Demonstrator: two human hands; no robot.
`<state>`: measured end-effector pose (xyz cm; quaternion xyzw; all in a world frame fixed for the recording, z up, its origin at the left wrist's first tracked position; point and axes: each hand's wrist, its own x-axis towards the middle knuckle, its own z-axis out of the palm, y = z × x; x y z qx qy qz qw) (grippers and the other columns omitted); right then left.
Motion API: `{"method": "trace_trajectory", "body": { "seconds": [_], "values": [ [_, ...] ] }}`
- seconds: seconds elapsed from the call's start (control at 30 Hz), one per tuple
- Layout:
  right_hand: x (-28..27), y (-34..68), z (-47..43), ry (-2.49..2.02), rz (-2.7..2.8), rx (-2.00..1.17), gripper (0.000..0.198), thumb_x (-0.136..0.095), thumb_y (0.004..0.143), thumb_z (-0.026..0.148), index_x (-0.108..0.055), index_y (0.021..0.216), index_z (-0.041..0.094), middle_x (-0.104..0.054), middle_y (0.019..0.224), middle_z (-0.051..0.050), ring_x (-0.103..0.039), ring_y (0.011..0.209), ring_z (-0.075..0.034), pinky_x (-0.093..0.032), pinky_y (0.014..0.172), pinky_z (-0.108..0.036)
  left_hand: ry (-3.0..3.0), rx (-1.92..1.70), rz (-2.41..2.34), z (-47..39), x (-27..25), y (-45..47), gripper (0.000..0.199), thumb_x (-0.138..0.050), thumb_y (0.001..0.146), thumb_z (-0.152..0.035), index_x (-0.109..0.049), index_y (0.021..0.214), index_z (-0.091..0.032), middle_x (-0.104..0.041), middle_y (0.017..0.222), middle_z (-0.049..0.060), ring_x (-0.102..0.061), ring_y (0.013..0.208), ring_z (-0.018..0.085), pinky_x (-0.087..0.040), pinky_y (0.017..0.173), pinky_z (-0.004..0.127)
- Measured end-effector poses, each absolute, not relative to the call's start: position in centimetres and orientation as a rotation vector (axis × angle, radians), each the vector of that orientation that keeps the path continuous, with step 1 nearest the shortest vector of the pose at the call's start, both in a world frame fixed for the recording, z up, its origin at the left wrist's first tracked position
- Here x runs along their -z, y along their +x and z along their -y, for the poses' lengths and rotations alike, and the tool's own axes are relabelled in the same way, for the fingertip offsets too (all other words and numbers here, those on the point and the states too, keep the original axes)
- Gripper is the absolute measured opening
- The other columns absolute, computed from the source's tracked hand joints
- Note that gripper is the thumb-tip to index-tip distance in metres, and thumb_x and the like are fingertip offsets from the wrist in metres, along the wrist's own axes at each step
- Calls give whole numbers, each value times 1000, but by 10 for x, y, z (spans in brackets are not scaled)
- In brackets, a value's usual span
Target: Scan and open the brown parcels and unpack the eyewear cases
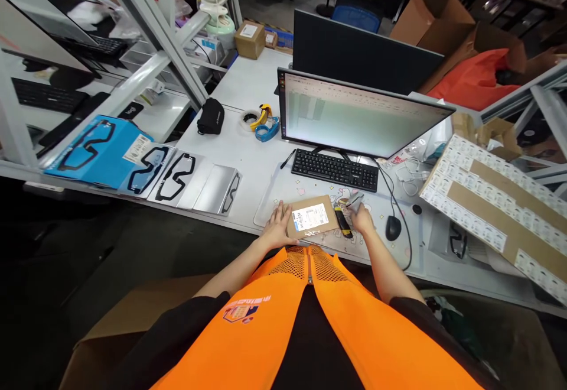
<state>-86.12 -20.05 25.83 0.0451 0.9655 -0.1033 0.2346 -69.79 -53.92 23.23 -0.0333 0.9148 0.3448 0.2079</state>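
Observation:
A flat brown cardboard box with a white shipping label lies on the desk mat in front of me. My left hand rests on the left end of this box, fingers spread and thumb along the near edge. Just right of the box lies a yellow-and-black utility knife. My right hand is closed around a small grey-and-white object beyond the knife; it looks like a handheld scanner, but its kind is not clear.
A keyboard and monitor stand behind the box, with a mouse to the right. Tape dispensers and a black pouch sit at left, near boxes with goggle-frame prints. A label-covered cardboard sheet leans at right.

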Motion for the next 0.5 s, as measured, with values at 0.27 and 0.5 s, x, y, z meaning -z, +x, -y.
{"method": "trace_trajectory", "body": {
  "seconds": [0.27,0.5],
  "values": [
    [-224,-864,166,339,-2891,340,73,-36,106,33,-34,170,-2,-43,171,-29,-40,160,-37,-31,131,-47,-163,-916,-2552,533,-234,-696,153,-95,69,-66,-1,182,-22,23,183,24,-2,170,56,-33,129,67],
    [-240,-962,193,124,-2667,174,67,-51,106,41,-48,170,22,-9,188,-15,-7,172,-42,-17,135,-63,-197,-909,-2540,535,-231,-697,151,-94,69,-66,-3,182,-21,23,183,23,-14,168,57,-38,128,63]
  ]
}}
